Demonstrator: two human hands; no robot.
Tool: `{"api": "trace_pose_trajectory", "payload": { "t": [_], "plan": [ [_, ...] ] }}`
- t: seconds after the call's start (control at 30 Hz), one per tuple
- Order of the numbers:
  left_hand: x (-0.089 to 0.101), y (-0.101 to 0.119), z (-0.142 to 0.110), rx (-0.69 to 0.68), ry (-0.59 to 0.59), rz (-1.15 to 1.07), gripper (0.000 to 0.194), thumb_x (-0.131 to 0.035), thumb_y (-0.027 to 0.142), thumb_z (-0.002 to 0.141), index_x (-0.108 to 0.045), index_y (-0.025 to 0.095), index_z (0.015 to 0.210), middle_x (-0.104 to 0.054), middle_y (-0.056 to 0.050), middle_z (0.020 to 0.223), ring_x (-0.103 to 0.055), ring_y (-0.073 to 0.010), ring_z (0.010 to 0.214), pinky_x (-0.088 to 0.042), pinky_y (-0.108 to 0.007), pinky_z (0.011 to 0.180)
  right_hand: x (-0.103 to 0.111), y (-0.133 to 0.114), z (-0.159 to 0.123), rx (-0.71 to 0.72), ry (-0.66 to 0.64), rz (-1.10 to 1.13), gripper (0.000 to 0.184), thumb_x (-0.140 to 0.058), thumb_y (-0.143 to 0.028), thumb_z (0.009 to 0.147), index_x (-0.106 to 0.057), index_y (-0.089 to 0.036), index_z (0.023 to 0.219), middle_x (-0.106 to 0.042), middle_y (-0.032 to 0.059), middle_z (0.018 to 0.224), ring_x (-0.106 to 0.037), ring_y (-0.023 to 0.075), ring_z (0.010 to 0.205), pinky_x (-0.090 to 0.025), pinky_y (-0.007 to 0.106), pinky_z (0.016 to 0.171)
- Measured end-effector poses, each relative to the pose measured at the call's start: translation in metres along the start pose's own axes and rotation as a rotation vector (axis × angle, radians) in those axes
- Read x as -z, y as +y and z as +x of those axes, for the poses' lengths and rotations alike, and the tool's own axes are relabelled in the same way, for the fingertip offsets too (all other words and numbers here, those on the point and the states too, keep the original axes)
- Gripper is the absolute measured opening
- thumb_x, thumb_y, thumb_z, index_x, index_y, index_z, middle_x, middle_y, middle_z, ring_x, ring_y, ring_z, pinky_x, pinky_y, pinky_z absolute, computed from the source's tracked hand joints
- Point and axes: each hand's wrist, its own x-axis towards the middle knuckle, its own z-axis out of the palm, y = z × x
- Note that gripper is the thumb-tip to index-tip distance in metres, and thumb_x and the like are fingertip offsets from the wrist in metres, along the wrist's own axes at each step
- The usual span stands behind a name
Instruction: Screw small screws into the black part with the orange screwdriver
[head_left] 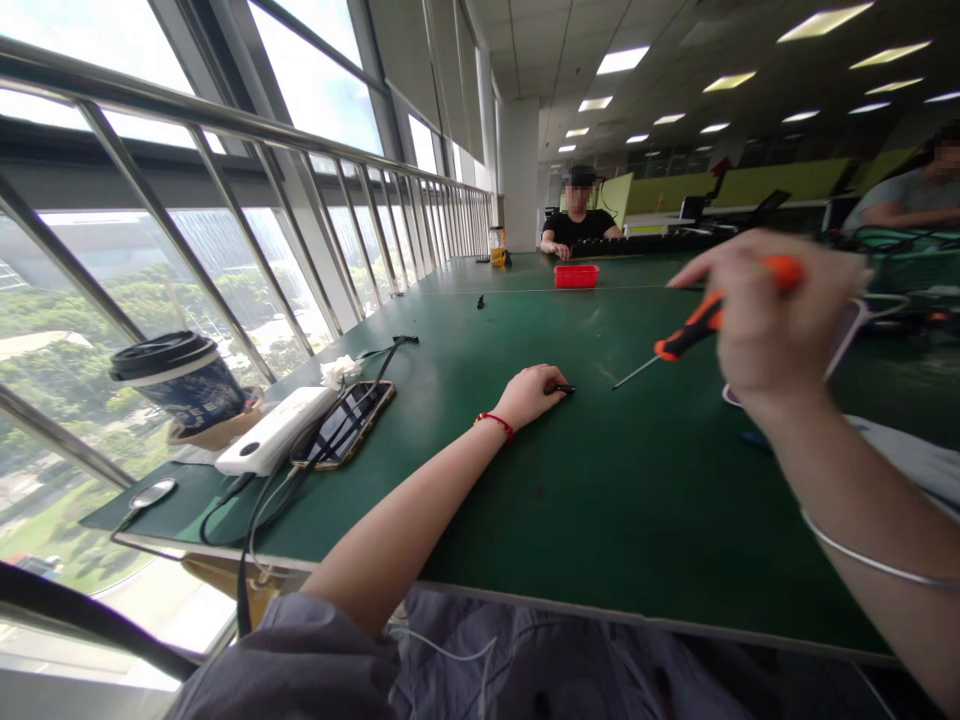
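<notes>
My left hand (531, 395) rests on the green tabletop (600, 500), its fingers closed on a small black piece (561, 388) that pokes out past the fingertips. What kind of part it is, I cannot make out. My right hand (780, 310) is raised above the table on the right, partly smeared by motion, gripping an orange and black screwdriver (686, 330). The shaft slants down to the left, and its tip lies to the right of the black piece, apart from it. One finger of this hand sticks out to the left.
A phone (349, 425), a white power bank (281, 430) with cables and a lidded cup (187, 380) stand at left beside the railing. Farther back are a red tray (576, 276) and a small black item (481, 301). A person (579, 220) sits at the far end.
</notes>
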Motion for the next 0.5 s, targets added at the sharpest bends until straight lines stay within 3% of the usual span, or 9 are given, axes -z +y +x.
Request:
{"api": "trace_pose_trajectory", "payload": {
  "t": [0.07, 0.2, 0.33, 0.5],
  "plan": [
    [-0.001, -0.001, 0.000, -0.005, 0.000, -0.002, 0.016, -0.059, 0.021, 0.079, -0.069, 0.017, 0.090, -0.067, -0.004, 0.089, -0.061, -0.0149, 0.080, -0.051, -0.026, 0.075, -0.017, 0.003, 0.005, -0.028, -0.021, 0.036, 0.033, -0.052, -0.030, 0.085, -0.059, -0.018, 0.056, -0.051, 0.0015, 0.052, -0.048, 0.0124, 0.054, -0.039, 0.029, 0.056],
    [-0.002, -0.004, 0.001, -0.016, -0.001, -0.017, 0.016, -0.060, 0.020, 0.078, -0.070, 0.016, 0.090, -0.067, -0.004, 0.089, -0.061, -0.0138, 0.078, -0.051, -0.025, 0.075, -0.045, 0.016, 0.000, -0.122, -0.037, 0.048, 0.028, -0.058, -0.032, 0.078, -0.051, -0.021, 0.054, -0.047, -0.0010, 0.050, -0.043, 0.0127, 0.050, -0.034, 0.030, 0.054],
    [-0.003, -0.006, 0.002, -0.018, 0.003, -0.036, 0.016, -0.060, 0.020, 0.078, -0.070, 0.016, 0.090, -0.067, -0.003, 0.087, -0.060, -0.0132, 0.077, -0.050, -0.024, 0.075, -0.048, 0.026, -0.021, -0.126, 0.016, 0.075, 0.027, -0.053, -0.028, 0.078, -0.045, -0.023, 0.053, -0.045, -0.0016, 0.050, -0.043, 0.0132, 0.050, -0.035, 0.029, 0.053],
    [-0.002, -0.005, 0.002, -0.017, 0.006, -0.042, 0.015, -0.060, 0.020, 0.078, -0.069, 0.016, 0.089, -0.066, -0.003, 0.084, -0.059, -0.0127, 0.075, -0.050, -0.024, 0.074, -0.048, 0.030, -0.036, -0.141, -0.069, 0.083, 0.026, -0.052, -0.030, 0.078, -0.044, -0.023, 0.053, -0.046, -0.0014, 0.050, -0.044, 0.0136, 0.050, -0.036, 0.029, 0.053]
  ]
}}
